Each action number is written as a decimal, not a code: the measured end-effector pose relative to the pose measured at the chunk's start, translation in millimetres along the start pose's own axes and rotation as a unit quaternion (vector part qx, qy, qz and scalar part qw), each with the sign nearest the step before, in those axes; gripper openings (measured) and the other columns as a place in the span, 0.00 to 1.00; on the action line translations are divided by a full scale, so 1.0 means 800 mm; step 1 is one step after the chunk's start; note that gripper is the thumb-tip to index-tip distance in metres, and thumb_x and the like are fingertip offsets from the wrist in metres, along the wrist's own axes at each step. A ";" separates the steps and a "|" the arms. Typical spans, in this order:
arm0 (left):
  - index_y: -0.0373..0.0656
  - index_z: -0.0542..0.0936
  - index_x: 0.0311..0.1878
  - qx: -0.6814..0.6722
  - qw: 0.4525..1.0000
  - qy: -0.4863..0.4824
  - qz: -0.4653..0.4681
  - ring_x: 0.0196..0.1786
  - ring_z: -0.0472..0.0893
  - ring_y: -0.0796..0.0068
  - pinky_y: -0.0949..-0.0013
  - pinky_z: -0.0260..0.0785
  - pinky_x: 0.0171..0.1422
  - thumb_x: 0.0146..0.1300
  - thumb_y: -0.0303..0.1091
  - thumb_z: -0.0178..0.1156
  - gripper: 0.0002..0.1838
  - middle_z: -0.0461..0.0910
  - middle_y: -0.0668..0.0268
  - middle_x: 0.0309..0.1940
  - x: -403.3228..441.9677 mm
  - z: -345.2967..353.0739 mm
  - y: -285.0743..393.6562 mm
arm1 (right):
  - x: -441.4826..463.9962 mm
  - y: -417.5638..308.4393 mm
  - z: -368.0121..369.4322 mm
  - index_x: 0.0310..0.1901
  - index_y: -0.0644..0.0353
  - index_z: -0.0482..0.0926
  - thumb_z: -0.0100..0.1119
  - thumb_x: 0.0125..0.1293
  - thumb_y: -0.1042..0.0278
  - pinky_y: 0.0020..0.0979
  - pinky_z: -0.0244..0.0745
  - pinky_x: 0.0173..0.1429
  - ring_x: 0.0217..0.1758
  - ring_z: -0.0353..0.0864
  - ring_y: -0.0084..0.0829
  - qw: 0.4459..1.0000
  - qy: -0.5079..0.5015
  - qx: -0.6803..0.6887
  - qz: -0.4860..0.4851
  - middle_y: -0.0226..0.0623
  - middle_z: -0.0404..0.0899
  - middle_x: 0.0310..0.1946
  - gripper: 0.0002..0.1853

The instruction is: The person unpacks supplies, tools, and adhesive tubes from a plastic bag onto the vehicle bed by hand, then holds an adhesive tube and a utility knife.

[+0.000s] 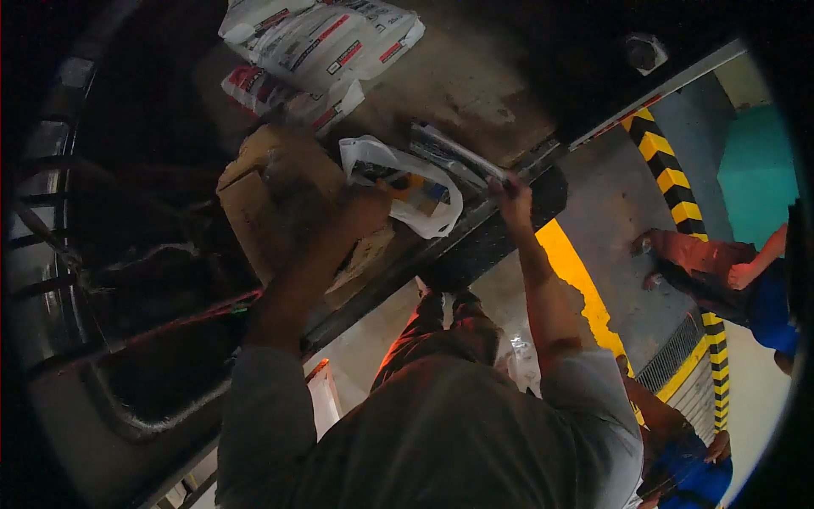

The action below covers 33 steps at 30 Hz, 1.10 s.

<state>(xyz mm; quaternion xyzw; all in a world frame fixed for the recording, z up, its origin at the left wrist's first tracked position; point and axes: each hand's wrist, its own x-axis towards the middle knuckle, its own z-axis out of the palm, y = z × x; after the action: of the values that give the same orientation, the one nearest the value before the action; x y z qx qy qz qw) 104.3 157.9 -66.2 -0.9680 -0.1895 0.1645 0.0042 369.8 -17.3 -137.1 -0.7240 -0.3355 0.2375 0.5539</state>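
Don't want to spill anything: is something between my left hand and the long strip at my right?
Yes: the open white container sits between your left hand and the long strip at your right hand.

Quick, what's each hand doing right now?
Left hand: at the white bag; too dark to tell open or closed.
Right hand: at the near end of the long silvery item; grip can't be told.

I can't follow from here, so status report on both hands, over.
Right hand gripping long object by near end. Left hand at white bag, grip unclear. Cardboard box close by.
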 end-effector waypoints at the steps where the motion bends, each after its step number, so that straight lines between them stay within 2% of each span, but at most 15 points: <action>1: 0.46 0.77 0.25 0.003 0.999 0.038 0.005 0.25 0.78 0.62 0.56 0.70 0.31 0.50 0.36 0.55 0.06 0.76 0.62 0.21 0.001 0.010 0.010 | 0.007 0.005 0.017 0.38 0.62 0.80 0.66 0.56 0.59 0.28 0.70 0.36 0.30 0.77 0.23 0.998 -0.002 -0.056 0.002 0.33 0.80 0.27 0.15; 3: 0.46 0.78 0.25 0.008 0.994 0.111 0.016 0.28 0.79 0.61 0.55 0.71 0.34 0.50 0.36 0.55 0.06 0.77 0.63 0.22 0.000 0.032 0.029 | 0.018 0.029 0.048 0.38 0.61 0.79 0.66 0.55 0.58 0.32 0.71 0.38 0.32 0.78 0.31 0.993 -0.013 -0.118 -0.006 0.39 0.80 0.29 0.16; 5: 0.44 0.78 0.32 0.030 0.993 0.117 0.006 0.35 0.79 0.59 0.52 0.71 0.40 0.53 0.36 0.53 0.08 0.78 0.59 0.28 0.000 0.027 0.051 | 0.027 0.054 0.073 0.38 0.60 0.78 0.65 0.55 0.57 0.38 0.73 0.41 0.34 0.79 0.42 0.990 -0.033 -0.133 -0.027 0.44 0.80 0.33 0.15; 8: 0.41 0.77 0.43 -0.020 0.991 0.130 -0.022 0.46 0.78 0.58 0.50 0.69 0.49 0.56 0.34 0.52 0.13 0.77 0.53 0.38 0.014 0.048 0.079 | 0.035 0.053 0.079 0.43 0.59 0.77 0.64 0.52 0.47 0.42 0.73 0.44 0.41 0.78 0.49 0.978 -0.029 -0.205 0.018 0.46 0.80 0.36 0.25; 12: 0.39 0.72 0.53 -0.047 0.980 0.173 -0.084 0.56 0.72 0.58 0.50 0.66 0.56 0.57 0.32 0.52 0.19 0.72 0.50 0.50 0.035 0.064 0.109 | 0.042 0.080 0.076 0.44 0.62 0.76 0.64 0.50 0.46 0.40 0.76 0.40 0.36 0.83 0.41 0.954 -0.064 -0.280 0.088 0.49 0.81 0.34 0.28; 15: 0.39 0.71 0.54 -0.097 0.988 0.073 -0.096 0.57 0.71 0.57 0.50 0.65 0.57 0.56 0.31 0.54 0.21 0.71 0.53 0.53 0.045 0.075 0.109 | 0.046 0.120 0.064 0.44 0.63 0.75 0.63 0.51 0.48 0.39 0.77 0.38 0.33 0.83 0.41 0.955 -0.101 -0.268 0.076 0.48 0.81 0.33 0.27; 18: 0.41 0.70 0.55 -0.146 0.987 0.040 -0.050 0.57 0.71 0.56 0.52 0.65 0.58 0.55 0.30 0.54 0.21 0.71 0.55 0.54 0.050 0.095 0.098 | 0.037 0.140 0.057 0.43 0.62 0.74 0.61 0.53 0.50 0.39 0.77 0.36 0.31 0.83 0.41 0.970 -0.081 -0.226 0.033 0.46 0.81 0.32 0.24; 20: 0.40 0.73 0.51 -0.296 0.945 0.095 -0.105 0.56 0.71 0.57 0.54 0.65 0.59 0.55 0.29 0.54 0.18 0.71 0.55 0.54 0.044 0.104 0.102 | 0.024 0.141 0.056 0.41 0.62 0.75 0.60 0.54 0.51 0.39 0.77 0.36 0.32 0.83 0.40 0.975 -0.049 -0.217 -0.005 0.44 0.81 0.31 0.22; 21: 0.40 0.74 0.50 -0.368 0.913 0.121 -0.131 0.56 0.72 0.57 0.55 0.65 0.59 0.55 0.29 0.53 0.17 0.71 0.55 0.54 0.040 0.105 0.105 | 0.019 0.136 0.055 0.41 0.61 0.75 0.59 0.55 0.52 0.40 0.76 0.37 0.33 0.83 0.40 0.971 -0.029 -0.237 0.024 0.44 0.81 0.31 0.21; 23: 0.39 0.76 0.46 -0.287 0.929 0.209 -0.105 0.53 0.73 0.58 0.53 0.63 0.60 0.55 0.30 0.53 0.15 0.71 0.54 0.54 0.024 0.115 0.114 | 0.009 0.122 0.056 0.41 0.60 0.75 0.57 0.57 0.52 0.41 0.76 0.37 0.34 0.82 0.42 0.957 0.013 -0.279 0.080 0.45 0.81 0.32 0.19; 24: 0.38 0.77 0.45 -0.246 0.931 0.254 -0.091 0.52 0.74 0.59 0.53 0.63 0.60 0.55 0.31 0.53 0.14 0.71 0.54 0.54 0.016 0.116 0.116 | 0.002 0.133 0.060 0.47 0.58 0.70 0.58 0.57 0.52 0.43 0.75 0.39 0.37 0.81 0.45 0.964 0.002 -0.235 0.125 0.47 0.80 0.33 0.22; 27: 0.39 0.77 0.42 -0.107 0.993 0.043 0.023 0.49 0.75 0.58 0.51 0.62 0.60 0.56 0.31 0.52 0.12 0.74 0.54 0.49 -0.017 0.113 0.108 | -0.015 0.142 0.072 0.58 0.55 0.62 0.58 0.56 0.50 0.46 0.74 0.43 0.44 0.79 0.52 0.968 -0.047 -0.169 0.179 0.51 0.80 0.36 0.31; 30: 0.41 0.77 0.41 -0.089 0.993 0.061 0.053 0.46 0.76 0.57 0.51 0.63 0.60 0.56 0.31 0.53 0.11 0.77 0.56 0.41 -0.023 0.133 0.106 | -0.027 0.109 0.075 0.54 0.54 0.67 0.57 0.58 0.54 0.45 0.74 0.42 0.41 0.80 0.49 0.963 -0.085 -0.234 0.102 0.49 0.80 0.35 0.24; 32: 0.42 0.77 0.39 -0.120 0.990 0.069 -0.005 0.45 0.76 0.57 0.52 0.63 0.58 0.55 0.31 0.54 0.09 0.77 0.57 0.38 -0.020 0.128 0.112 | -0.030 0.069 0.071 0.44 0.55 0.76 0.56 0.57 0.61 0.43 0.75 0.40 0.36 0.81 0.45 0.957 -0.063 -0.273 0.078 0.44 0.81 0.32 0.14; 33: 0.43 0.77 0.38 -0.134 0.988 0.072 -0.034 0.44 0.76 0.57 0.53 0.64 0.58 0.54 0.31 0.54 0.08 0.77 0.58 0.36 -0.020 0.124 0.114 | -0.029 0.070 0.071 0.47 0.55 0.75 0.56 0.57 0.63 0.43 0.75 0.40 0.37 0.81 0.45 0.961 -0.102 -0.257 -0.007 0.44 0.80 0.33 0.15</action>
<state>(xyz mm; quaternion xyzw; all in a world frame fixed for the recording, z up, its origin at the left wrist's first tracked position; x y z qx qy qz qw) 91.8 61.7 -161.3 -0.9620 -0.2423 0.0675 -0.1068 326.7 -7.1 -207.4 -0.8117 -0.4451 0.2116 0.3135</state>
